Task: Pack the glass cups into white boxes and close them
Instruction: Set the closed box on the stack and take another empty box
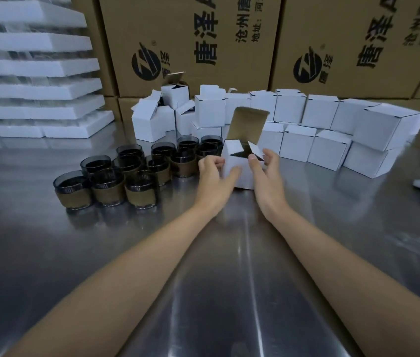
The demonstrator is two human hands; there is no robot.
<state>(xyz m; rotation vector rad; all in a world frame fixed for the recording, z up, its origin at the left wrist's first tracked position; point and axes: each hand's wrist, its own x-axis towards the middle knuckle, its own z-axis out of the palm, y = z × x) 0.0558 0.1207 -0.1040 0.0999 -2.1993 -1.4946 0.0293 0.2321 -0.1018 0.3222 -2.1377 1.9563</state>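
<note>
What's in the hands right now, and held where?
Both hold the open white box: left hand grips its left top edge, thumb on the front; right hand holds its right side, thumb on the side flap.

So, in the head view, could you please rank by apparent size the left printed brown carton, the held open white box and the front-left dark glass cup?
1. left printed brown carton
2. open white box
3. front-left dark glass cup

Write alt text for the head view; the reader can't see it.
The left hand and right hand hold an open white box on a steel table, its lid flap upright. Dark glass cups cluster to its left; closed white boxes are stacked behind and right, before brown cartons.
</note>
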